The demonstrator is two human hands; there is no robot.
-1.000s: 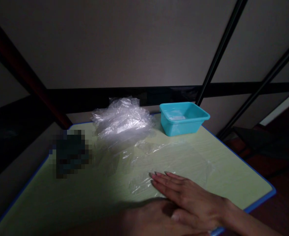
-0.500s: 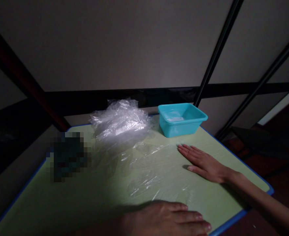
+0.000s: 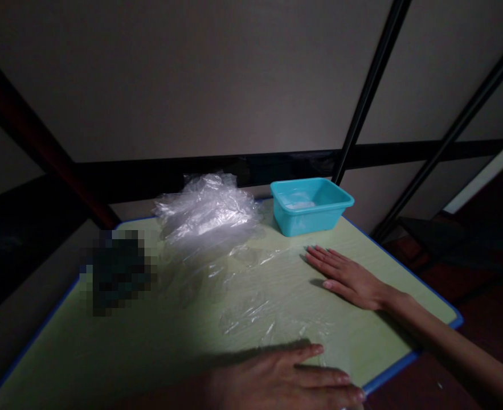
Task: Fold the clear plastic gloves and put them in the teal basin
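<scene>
A thin, clear plastic bag (image 3: pixel 251 310) lies spread over the pale green table (image 3: pixel 106 353). At the near edge my left hand (image 3: pixel 291 376) rests palm down with its fingers apart, over the near end of the plastic. My right hand (image 3: pixel 349 279) lies flat farther right, fingers stretched out, beside the bag's right side. Whether its fingertips touch the plastic is hard to make out. Behind the spread bag sits a crumpled heap of clear plastic bags (image 3: pixel 211 210).
A turquoise plastic basin (image 3: pixel 311 219) with something whitish inside stands at the back right corner. On the left is a dark, pixelated object (image 3: pixel 121 267). Behind the table rise sliding panels (image 3: pixel 217 80); a dark seat-like shape (image 3: pixel 443 242) stands at the right.
The view has shifted slightly. My left hand's index finger has spread away from the others. My right hand stays flat in nearly the same place.
</scene>
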